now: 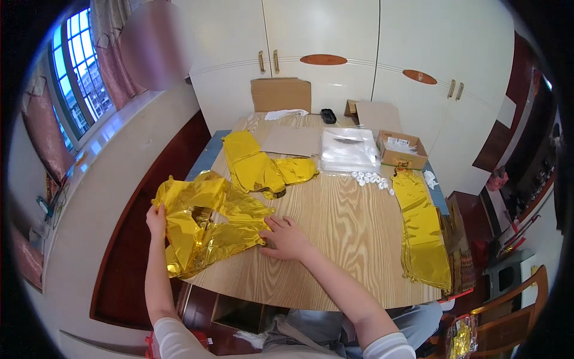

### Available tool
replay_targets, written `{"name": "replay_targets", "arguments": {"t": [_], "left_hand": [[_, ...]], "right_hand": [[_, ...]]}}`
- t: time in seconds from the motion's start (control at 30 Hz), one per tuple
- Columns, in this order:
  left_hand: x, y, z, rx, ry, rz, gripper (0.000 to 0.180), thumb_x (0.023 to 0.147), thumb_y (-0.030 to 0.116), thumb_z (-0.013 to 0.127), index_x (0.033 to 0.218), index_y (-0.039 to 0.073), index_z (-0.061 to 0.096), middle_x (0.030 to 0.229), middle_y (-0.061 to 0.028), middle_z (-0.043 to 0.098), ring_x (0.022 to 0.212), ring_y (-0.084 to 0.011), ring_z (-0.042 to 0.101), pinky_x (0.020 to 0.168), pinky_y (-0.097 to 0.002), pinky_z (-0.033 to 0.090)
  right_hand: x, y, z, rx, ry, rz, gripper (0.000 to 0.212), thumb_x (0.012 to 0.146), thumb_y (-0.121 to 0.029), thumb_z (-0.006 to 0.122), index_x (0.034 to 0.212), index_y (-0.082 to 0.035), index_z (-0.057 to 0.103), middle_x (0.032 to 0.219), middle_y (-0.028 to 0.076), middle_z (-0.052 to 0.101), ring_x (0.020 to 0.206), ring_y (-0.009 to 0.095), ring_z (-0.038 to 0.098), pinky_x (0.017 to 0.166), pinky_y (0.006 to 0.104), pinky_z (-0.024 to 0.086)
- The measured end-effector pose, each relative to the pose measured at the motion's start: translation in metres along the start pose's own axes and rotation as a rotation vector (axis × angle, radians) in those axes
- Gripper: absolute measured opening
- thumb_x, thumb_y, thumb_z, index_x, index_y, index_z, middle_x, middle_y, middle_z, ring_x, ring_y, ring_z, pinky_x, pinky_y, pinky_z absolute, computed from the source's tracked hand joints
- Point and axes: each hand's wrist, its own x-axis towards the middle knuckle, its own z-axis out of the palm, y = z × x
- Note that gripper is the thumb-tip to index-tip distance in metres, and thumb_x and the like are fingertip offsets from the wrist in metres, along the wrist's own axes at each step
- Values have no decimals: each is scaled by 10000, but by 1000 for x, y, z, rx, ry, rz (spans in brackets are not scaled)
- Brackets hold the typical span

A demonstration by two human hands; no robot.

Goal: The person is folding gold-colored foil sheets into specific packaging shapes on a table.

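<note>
A large gold foil balloon [239,236], flat and crinkled, lies across the left front of the wooden table, part of it hanging past the edge. My left hand [156,220] grips its left side, fingers closed round the foil. At its right edge rests my right hand [284,238], fingers spread on the foil and the table, palm down. Just behind lies another flat gold foil balloon [254,167], partly folded. A third gold foil piece [421,230] stretches along the table's right edge.
Behind are a stack of clear plastic bags [350,149], small round white pieces [371,180], an open cardboard box [402,149], a flat cardboard sheet [291,140] and a black tray [328,116]. White cupboards [323,36] stand beyond the table. A wooden chair [526,305] is at right.
</note>
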Motion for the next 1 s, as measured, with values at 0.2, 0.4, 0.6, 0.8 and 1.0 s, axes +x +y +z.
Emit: {"name": "replay_targets", "arguments": {"t": [0.2,0.4,0.6,0.8,1.0], "left_hand": [[23,-24,-29,279,145,1,337,952,334,589,875,6,578,818,-219,654,763,-430,632,638,-495,479],[76,-74,-95,499,253,-12,331,963,356,554,1030,43,637,919,-245,666,827,-449,631,682,-521,489],[123,-65,-180,517,363,-83,348,988,338,514,1200,93,640,1006,-210,681,900,-427,639,712,-488,500],[176,-45,-297,762,481,-51,388,1013,373,449,1301,144,572,1052,-193,679,930,-408,638,743,-485,492],[146,99,-317,908,416,259,347,1008,322,433,1264,125,559,1004,-175,687,874,-388,649,700,-478,493]], "right_hand": [[-4,7,-1,-23,-5,28,615,914,-575,501,1373,-167,524,1520,188,360,1439,304,285,1166,481,190],[-1,2,0,-19,-2,12,614,916,-574,501,1376,-167,521,1521,189,357,1437,303,290,1163,481,196],[-4,6,-2,-39,-14,28,621,916,-579,499,1375,-161,522,1525,192,350,1437,306,291,1157,489,207],[-2,9,11,18,84,-9,596,888,-570,546,1314,-154,569,1493,218,391,1422,338,315,1148,493,216],[-1,2,8,20,63,-10,628,886,-580,542,1336,-142,555,1493,220,389,1421,333,316,1154,480,217]]}}
